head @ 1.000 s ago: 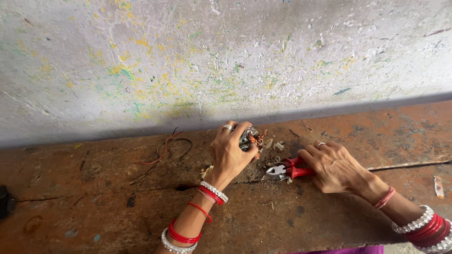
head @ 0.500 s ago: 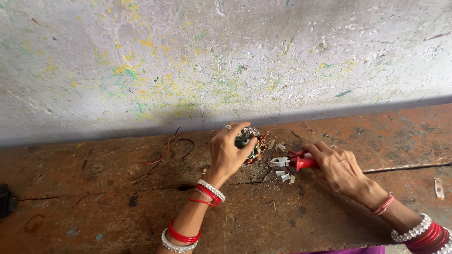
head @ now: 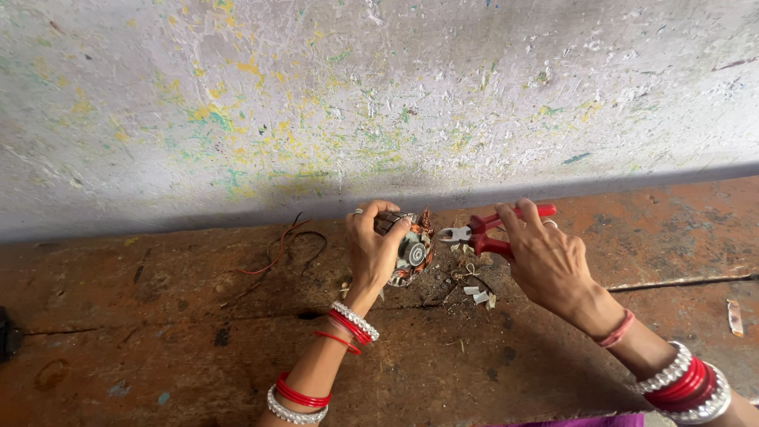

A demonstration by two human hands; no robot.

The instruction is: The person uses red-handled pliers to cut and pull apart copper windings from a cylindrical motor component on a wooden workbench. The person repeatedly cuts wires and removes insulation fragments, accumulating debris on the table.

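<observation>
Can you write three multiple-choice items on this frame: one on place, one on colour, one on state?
1. Where do the loose red and black wires lie?
A. On the bench, to the left of the left hand
B. Draped over the right wrist
C. Hung on the wall

2. What colour are the handles of the pliers?
A. Blue
B. Red
C. Yellow

3. How is the small round motor part held?
A. Lying free on the bench
B. Clamped in the plier tips
C. Gripped in the left hand, close above the bench

Answers: 1 A, the wires rest on the rusty surface left of that hand. 2 B, the handles in the right hand are red. 3 C, the fingers wrap the part, with the plier tips just beside it.
</observation>
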